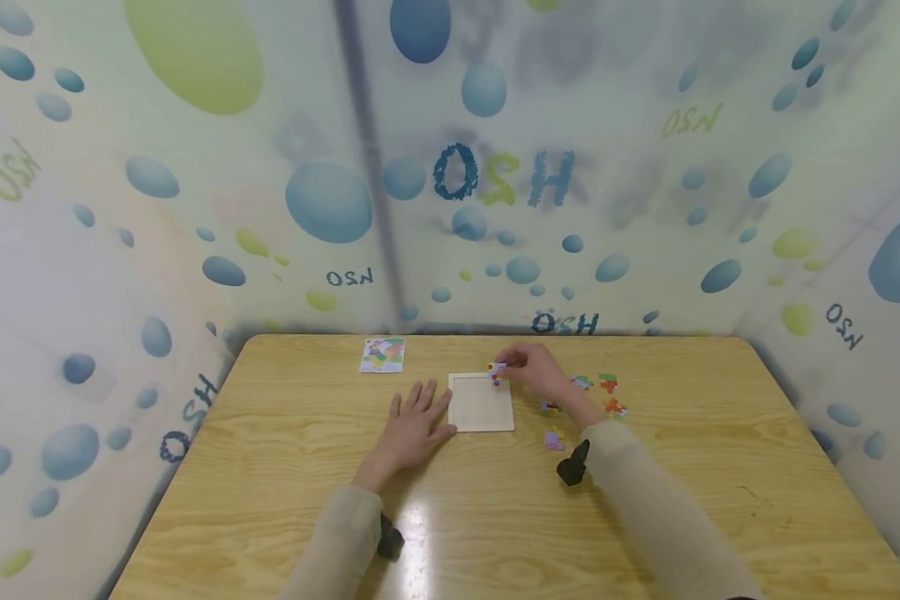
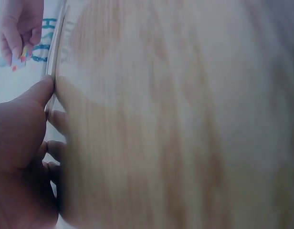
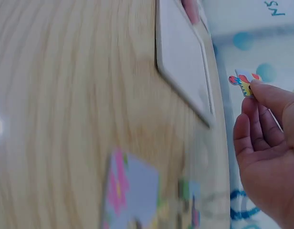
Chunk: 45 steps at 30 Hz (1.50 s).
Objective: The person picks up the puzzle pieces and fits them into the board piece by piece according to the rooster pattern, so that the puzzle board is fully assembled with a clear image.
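A jigsaw puzzle piece [image 3: 246, 86], white with red, yellow and blue print, is pinched between the thumb and fingers of my right hand [image 1: 536, 371]. That hand holds it over the top right corner of a pale square puzzle tray [image 1: 482, 408] in the head view. My left hand [image 1: 412, 429] lies flat with fingers spread at the tray's left side, its thumb and fingertips touching the edge. In the right wrist view the tray shows as a white board with a raised rim, its inside bare.
Several loose puzzle pieces lie right of the tray, among them a lilac piece [image 1: 554, 440] and an orange one [image 1: 615, 407]. A small printed picture card [image 1: 382, 355] lies at the back left. A patterned cloth wall [image 1: 487, 275] stands behind the wooden table [image 1: 270, 467].
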{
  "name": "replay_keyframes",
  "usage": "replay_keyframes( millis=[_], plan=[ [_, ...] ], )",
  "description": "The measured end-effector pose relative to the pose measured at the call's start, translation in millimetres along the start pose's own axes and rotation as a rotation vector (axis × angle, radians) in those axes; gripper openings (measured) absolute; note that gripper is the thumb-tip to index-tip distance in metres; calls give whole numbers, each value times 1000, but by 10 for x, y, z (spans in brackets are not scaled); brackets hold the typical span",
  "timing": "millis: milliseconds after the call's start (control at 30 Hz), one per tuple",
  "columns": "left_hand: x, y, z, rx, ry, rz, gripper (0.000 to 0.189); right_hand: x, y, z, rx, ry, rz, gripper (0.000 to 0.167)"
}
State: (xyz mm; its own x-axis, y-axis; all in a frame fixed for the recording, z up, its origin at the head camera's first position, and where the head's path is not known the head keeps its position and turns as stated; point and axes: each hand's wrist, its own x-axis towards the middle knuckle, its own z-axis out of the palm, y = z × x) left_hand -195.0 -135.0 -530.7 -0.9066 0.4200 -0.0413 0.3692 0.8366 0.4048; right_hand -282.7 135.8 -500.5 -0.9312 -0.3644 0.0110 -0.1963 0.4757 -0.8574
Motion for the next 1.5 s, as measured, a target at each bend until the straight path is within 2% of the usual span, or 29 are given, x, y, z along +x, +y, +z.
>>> replay_keyframes(
  millis=[233,567,733,867,1000,1367,1500],
  plan=[
    [-5,31,-35,10,-18,-19,65,52,-63,242,14,11,26,16],
    [7,-14,-8,-4,9,-2,66,148,-142,507,18,58,29,15],
    [-5,-1,6,-19,-1,7,67,154,-109,610,14,71,71,14],
    [-17,23,-4,-32,6,18,66,143,-107,663,21,96,90,13],
    [-23,37,-40,-24,9,14,65,160,-130,691,-2,99,69,13],
    [-9,52,-35,-6,-1,-19,66,179,-140,690,-125,16,17,14],
    [-1,50,-29,-4,5,-19,65,182,-163,699,-175,11,-6,10]
  ],
)
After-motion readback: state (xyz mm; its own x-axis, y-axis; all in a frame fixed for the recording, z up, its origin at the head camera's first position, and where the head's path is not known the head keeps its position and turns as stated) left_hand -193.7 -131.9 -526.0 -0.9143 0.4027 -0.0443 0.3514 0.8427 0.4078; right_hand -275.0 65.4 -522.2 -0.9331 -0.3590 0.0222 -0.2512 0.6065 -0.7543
